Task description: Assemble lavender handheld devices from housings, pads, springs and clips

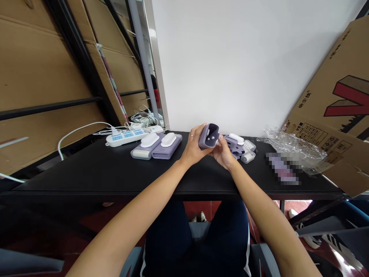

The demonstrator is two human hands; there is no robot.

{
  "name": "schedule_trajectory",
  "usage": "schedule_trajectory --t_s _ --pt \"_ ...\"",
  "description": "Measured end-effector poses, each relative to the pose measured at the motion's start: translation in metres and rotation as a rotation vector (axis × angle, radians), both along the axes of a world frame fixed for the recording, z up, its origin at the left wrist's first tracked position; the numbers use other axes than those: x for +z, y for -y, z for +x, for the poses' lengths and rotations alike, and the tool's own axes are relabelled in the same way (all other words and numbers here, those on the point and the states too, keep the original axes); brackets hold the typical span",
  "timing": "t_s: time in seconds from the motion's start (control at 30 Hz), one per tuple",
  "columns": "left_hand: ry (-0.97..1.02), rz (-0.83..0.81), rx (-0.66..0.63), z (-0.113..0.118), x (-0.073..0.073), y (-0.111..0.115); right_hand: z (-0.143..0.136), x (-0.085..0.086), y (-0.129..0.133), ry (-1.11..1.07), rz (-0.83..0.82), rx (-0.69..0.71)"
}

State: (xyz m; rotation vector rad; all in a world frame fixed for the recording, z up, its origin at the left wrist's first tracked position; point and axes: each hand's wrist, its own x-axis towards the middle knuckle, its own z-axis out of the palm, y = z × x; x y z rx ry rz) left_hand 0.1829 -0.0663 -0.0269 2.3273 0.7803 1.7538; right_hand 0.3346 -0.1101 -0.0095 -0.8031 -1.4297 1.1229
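Note:
My left hand (pixel 195 145) is wrapped round a purple hollow casing (pixel 204 137), tilted so that its dark open end faces right. Close against that open end is my right hand (pixel 223 154), its fingers closed on a small whitish piece that is mostly hidden. Left of my hands, two purple cases (pixel 167 151) lie side by side, each with a white oval piece (pixel 150 140) on top. Just right of my right hand lie purple and white parts (pixel 235 146), among them a white cylinder (pixel 248 157) and a coiled piece.
On the black table (pixel 115 169), a white power strip (pixel 127 137) with cables sits at the back left. Crumpled clear plastic (pixel 296 148) and a pixelated flat item (pixel 282 169) lie at the right, beside a big cardboard box (pixel 331 96). A white wall (pixel 225 65) stands behind.

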Motion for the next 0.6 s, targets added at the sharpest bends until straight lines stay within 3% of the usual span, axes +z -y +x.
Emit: schedule_trajectory --t_s 0.23,0.43,0.5,0.6 --pt "-0.003 0.038 -0.036 0.000 -0.004 -0.004 -0.001 -0.001 -0.001 -0.026 0.037 -0.053" --pt "0.165 -0.157 -0.020 0.006 0.003 0.001 -0.002 -0.003 -0.008 0.046 0.008 -0.041" --pt "0.306 -0.270 -0.033 0.007 0.009 0.004 0.001 -0.005 -0.010 0.104 0.051 -0.135" --pt "0.517 -0.410 -0.058 0.005 0.018 0.004 0.007 -0.006 -0.011 0.284 0.210 -0.435"
